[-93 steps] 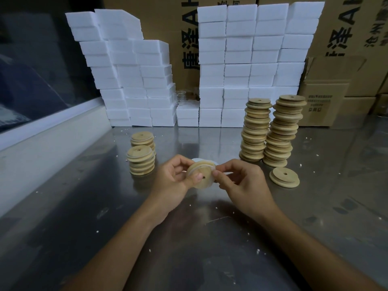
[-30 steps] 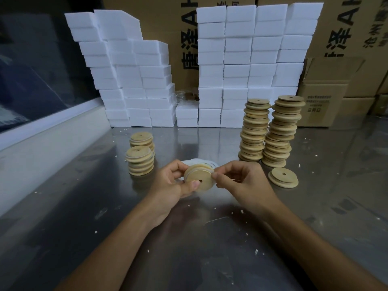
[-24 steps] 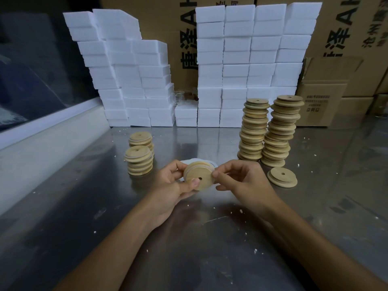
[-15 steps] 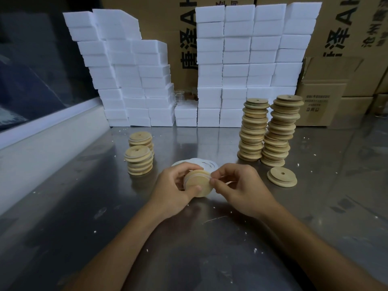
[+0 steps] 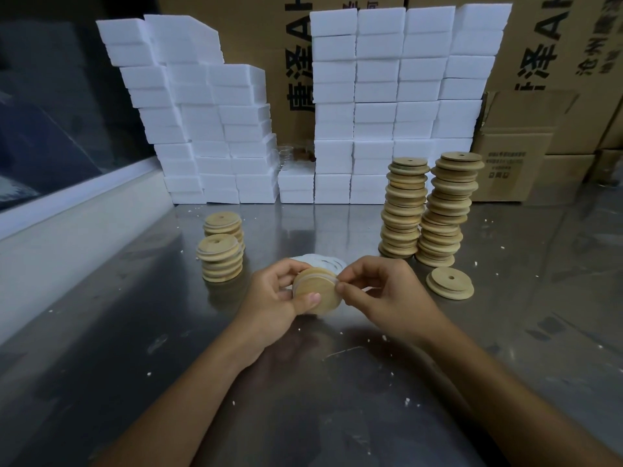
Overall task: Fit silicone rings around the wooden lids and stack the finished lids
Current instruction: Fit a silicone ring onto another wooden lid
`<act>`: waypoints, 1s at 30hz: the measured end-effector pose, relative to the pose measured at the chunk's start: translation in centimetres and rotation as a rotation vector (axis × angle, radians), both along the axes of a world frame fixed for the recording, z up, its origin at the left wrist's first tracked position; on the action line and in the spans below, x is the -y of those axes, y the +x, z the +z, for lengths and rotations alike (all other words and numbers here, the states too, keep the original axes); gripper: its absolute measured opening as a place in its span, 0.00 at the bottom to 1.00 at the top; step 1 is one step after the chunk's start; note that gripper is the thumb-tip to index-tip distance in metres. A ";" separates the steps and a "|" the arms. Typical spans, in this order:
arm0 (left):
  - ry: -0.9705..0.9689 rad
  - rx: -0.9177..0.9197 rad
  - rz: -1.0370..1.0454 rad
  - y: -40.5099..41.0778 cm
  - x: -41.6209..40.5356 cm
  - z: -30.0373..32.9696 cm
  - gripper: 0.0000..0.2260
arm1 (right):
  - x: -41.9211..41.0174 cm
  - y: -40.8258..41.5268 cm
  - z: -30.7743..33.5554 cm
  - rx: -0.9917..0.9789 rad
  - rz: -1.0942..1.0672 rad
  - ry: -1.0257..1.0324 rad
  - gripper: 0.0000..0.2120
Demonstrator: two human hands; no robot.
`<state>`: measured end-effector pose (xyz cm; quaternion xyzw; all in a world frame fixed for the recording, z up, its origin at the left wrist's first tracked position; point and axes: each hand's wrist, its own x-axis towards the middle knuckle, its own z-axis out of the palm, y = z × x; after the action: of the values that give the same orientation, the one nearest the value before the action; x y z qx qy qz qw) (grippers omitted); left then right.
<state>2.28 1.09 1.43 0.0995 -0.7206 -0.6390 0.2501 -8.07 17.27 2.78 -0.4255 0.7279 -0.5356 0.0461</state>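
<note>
Wooden lid (image 5: 317,294) sits between both hands just above the steel table (image 5: 337,399), tilted so its flat face looks toward the camera, with a pale silicone ring (image 5: 318,274) showing along its upper edge. In the head view, the left hand (image 5: 274,298) grips the lid from the left, thumb pressed on the face and fingers curled behind. The right hand (image 5: 384,291) pinches at the lid's right rim, where the ring seems to need seating; that hand is the nearer one to the unfinished stretch, so the coming move likely turns on working round the rim from there. Loose white rings (image 5: 323,262) lie on the table just behind the hands. To the left stand two short stacks of lids (image 5: 220,256), probably the finished ones, nearer the left hand; to the right rise two tall stacks (image 5: 428,210), with a single lid (image 5: 450,283) lying flat before them. White foam blocks (image 5: 387,106) are piled at the back against cardboard cartons (image 5: 539,45) printed with large black Chinese characters and the letter A; the small carton's label is too fine to read.
</note>
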 end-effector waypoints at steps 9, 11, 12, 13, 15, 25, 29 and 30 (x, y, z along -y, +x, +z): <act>0.051 0.031 -0.001 0.0 -0.6 0.0 0.16 | -0.3 -0.3 0.1 0.072 0.026 0.072 0.04; 0.075 0.033 -0.005 0.1 -0.6 0.0 0.15 | -0.3 -0.3 0.1 0.068 0.025 0.083 0.05; 0.092 0.033 -0.008 0.1 -0.6 0.0 0.15 | -0.3 -0.3 0.0 0.066 0.027 0.083 0.06; 0.115 0.029 -0.011 0.1 -0.6 0.0 0.14 | -0.3 -0.4 0.0 0.060 0.031 0.084 0.06; 0.169 0.020 -0.006 0.0 -0.6 0.1 0.14 | -0.4 -0.4 -0.1 0.055 0.046 0.084 0.06; 0.329 -0.002 -0.066 0.0 -0.1 0.4 0.18 | 0.1 0.2 -0.1 0.338 0.098 -0.115 0.06; 0.338 -0.008 -0.088 0.1 0.0 0.5 0.20 | 0.0 0.4 0.1 0.373 0.091 -0.158 0.07; 0.344 -0.009 -0.090 0.1 0.0 0.5 0.19 | 0.0 0.4 0.2 0.369 0.090 -0.162 0.07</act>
<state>2.35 1.07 1.91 0.1057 -0.6033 -0.7637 0.2038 -7.67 17.24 2.95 -0.3546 0.6418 -0.6589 0.1681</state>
